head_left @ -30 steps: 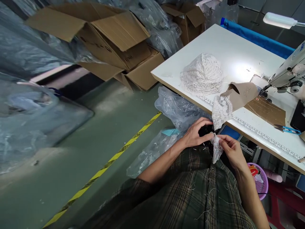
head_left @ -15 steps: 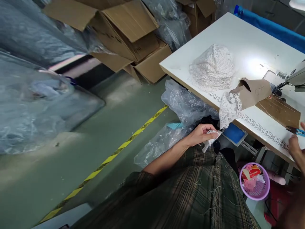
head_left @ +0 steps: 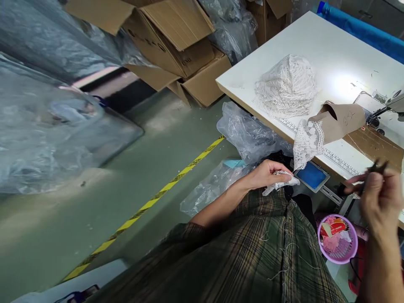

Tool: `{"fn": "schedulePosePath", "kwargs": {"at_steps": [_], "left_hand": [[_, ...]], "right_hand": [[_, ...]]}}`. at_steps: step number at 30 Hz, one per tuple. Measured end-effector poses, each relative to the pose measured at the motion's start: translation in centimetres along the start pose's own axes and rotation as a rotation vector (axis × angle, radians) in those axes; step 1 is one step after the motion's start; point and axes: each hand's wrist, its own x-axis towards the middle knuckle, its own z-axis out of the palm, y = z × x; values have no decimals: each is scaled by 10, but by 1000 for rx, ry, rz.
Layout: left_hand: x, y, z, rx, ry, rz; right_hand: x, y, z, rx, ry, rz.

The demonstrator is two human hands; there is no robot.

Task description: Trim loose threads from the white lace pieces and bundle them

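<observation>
White tabletop (head_left: 322,40) — pinched lace (head_left: 279,185) crosswise

Head-worn cam looks fwd & down, fairly close, onto both hands (head_left: 267,174).

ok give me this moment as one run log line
left hand: pinching white lace strip | right hand: holding dark-bladed snips, blurred | tabletop: white lace pile, marked taupe fabric near sewing machine
</observation>
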Motion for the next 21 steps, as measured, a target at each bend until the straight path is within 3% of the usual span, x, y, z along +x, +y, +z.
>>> {"fn": "schedulePosePath", "kwargs": {"at_steps": [4, 7, 14, 18, 21], "left_hand": [[-4, 7, 0, 22, 12, 15], [-6, 11, 0, 58, 7, 25], [-5, 12, 0, 73, 46, -26], [-4, 11, 1, 16, 87, -38], [-4, 13, 2, -27, 99, -58]], "right_hand": [[-24, -7, 71, 46, -261, 47], [-29, 0, 96, -54, -372, 135], [-22, 7, 105, -61, -354, 100], [-26, 10, 110, -53, -274, 154], [-31, 10, 109, -47, -292, 172]]}}
